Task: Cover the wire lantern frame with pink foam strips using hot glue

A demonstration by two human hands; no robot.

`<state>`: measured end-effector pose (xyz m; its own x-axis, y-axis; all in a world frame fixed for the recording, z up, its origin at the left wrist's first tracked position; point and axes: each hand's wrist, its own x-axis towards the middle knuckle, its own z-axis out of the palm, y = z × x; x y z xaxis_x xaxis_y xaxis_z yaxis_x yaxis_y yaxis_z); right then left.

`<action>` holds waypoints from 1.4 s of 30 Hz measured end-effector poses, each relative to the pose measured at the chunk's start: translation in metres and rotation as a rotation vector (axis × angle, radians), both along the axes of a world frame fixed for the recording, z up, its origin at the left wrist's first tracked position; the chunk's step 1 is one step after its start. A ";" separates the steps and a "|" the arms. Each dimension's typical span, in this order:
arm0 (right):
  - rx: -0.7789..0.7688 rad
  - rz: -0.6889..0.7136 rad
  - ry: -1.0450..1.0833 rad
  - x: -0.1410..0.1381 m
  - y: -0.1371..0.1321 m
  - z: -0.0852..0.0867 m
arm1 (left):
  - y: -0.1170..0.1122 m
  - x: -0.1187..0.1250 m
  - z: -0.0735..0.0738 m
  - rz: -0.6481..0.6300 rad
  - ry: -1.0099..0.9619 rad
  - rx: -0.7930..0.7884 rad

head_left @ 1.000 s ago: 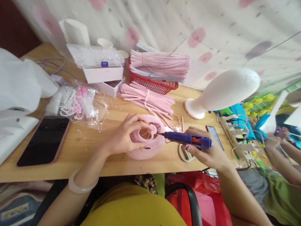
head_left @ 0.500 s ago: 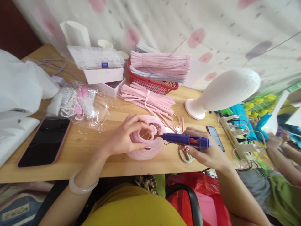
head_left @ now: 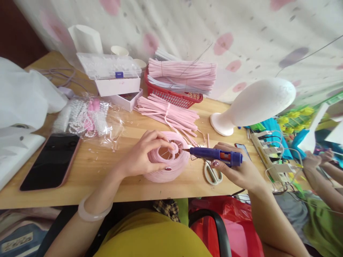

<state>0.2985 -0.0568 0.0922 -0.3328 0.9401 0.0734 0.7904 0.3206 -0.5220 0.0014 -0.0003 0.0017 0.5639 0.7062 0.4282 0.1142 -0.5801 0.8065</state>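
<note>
A round pink coiled piece (head_left: 167, 173), with thin wires across its open centre, stands on the wooden table (head_left: 112, 189). My left hand (head_left: 142, 153) grips it from the left, thumb on the near side and fingers at the small pink ring (head_left: 174, 147) in the middle. In my right hand (head_left: 238, 169) is a blue glue gun (head_left: 217, 155), its fingers wrapped round the body. The nozzle points left, just off the right rim of the pink piece. White-handled scissors (head_left: 213, 175) lie below the glue gun, their blades partly hidden.
Pink strips (head_left: 171, 114) lie bundled before a red basket (head_left: 171, 98) of more strips. A white foam head (head_left: 262, 103) stands right, beside a power strip (head_left: 268, 157). Left are bagged pearl beads (head_left: 85, 116) and a black phone (head_left: 50, 160). Another person's hands (head_left: 317, 159) are far right.
My right hand has drawn the glue gun slightly to the right, and its nozzle has left the centre ring. My left hand and the pink piece have hardly moved.
</note>
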 end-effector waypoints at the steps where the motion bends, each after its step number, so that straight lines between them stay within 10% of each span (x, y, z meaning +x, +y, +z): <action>1: 0.004 -0.002 -0.004 0.000 0.000 0.000 | 0.000 0.000 0.000 -0.002 0.002 -0.002; 42: -0.033 0.014 0.010 -0.013 0.004 0.004 | 0.000 -0.001 -0.001 0.012 0.024 -0.016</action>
